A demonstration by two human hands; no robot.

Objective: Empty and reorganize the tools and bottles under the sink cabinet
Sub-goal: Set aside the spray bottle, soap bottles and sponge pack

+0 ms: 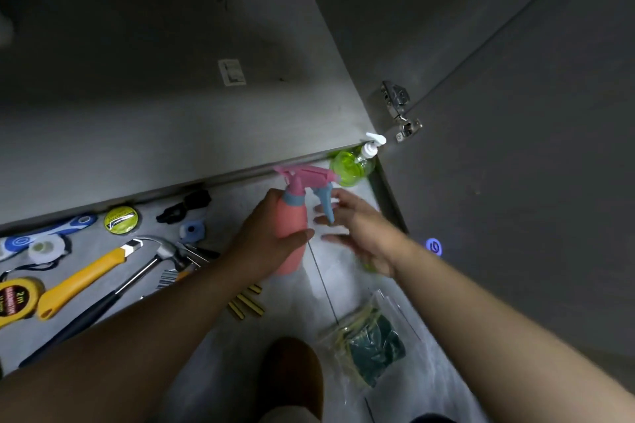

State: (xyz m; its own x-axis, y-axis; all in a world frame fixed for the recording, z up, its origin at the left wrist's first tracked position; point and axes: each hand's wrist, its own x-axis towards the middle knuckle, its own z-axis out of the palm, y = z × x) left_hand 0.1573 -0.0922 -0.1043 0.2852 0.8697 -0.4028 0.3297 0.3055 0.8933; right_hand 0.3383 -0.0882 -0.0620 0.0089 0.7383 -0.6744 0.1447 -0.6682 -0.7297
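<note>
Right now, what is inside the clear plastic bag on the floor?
The clear plastic bag holds dark green pieces and pale yellowish strips. Anything beneath them is covered; their kind is too blurred to tell.

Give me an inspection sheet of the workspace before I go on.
Surface: grey floor, tools spread on the left.
Job's things: spray bottle held; green pump bottle in the far corner; hammer, knife and tape measure lying flat.
Clutter: bag of green pads at lower right.
Hands: left hand grips the spray bottle; right hand is open by its trigger, blurred.
Cables: thin black cord at far left.
Surroundings: grey cabinet panel; hinge exposed.
</note>
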